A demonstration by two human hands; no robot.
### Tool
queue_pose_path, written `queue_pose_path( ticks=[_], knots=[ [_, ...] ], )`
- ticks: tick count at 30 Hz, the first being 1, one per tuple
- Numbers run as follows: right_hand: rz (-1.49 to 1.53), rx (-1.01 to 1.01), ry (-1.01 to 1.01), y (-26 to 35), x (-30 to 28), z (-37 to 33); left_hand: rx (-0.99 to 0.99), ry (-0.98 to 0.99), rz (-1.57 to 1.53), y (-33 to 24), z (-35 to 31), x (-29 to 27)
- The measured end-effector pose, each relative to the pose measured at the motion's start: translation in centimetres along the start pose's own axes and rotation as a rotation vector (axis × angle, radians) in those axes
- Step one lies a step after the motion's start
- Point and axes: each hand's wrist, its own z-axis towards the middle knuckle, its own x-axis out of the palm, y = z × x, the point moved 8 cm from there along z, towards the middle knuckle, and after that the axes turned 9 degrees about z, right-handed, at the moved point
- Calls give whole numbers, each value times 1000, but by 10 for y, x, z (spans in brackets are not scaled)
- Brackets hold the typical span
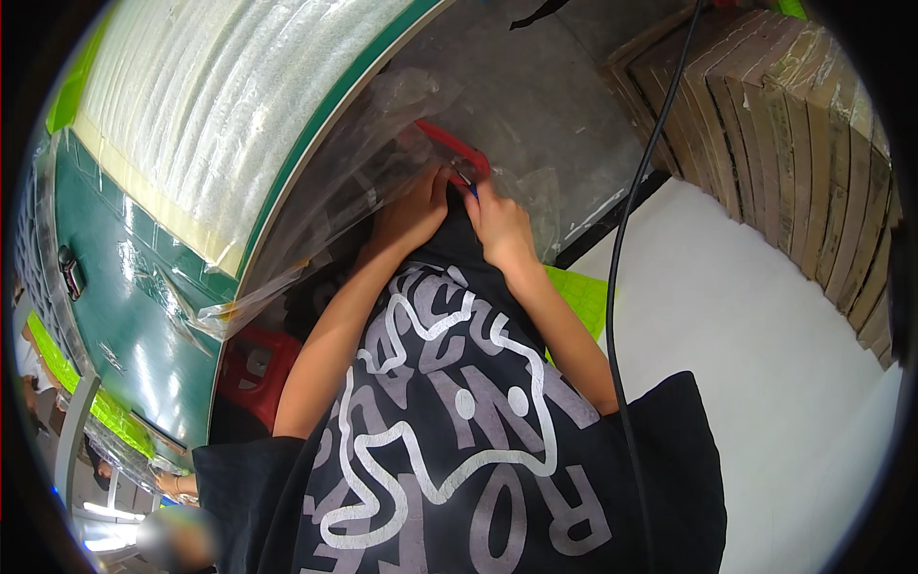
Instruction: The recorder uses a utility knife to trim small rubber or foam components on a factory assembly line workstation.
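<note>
Near the edge of the glossy green tabletop [143, 292], right-hand fingers [486, 196] clamped a slim blue object [472, 189]; left-hand fingers [440, 184], I couldn't tell.

So on the left there's a shiny dark-green tabletop [143, 287] with a thick pile of white, ripply, foam-looking sheets [220, 96] on its far part. A small black gadget [70, 273] sits toward the table's left side, and a red plastic piece with a cut-out [258, 371] is tucked by its near right edge. Over on the right, a row of brown, worn-edged slabs [784, 124] stands beyond a smooth white surface [708, 383]. Oh, and a thin black cable [612, 287] runs far to near.
</note>
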Motion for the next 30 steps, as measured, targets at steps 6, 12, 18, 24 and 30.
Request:
queue_pose_path(
  ticks=[6,12,18,24,30],
  knots=[
    [23,64,58,-10,2,-7,36,-42,15,7,4,3],
    [-4,35,83,-2,6,3,104,-91,97,7,5,3],
    [37,111,110,-7,5,-4,131,-76,50,4,5,0],
    [22,48,105,-4,9,5,114,33,-86,8,6,3],
    [60,43,74,-5,6,-7,125,68,-98,10,4,5]
  ],
)
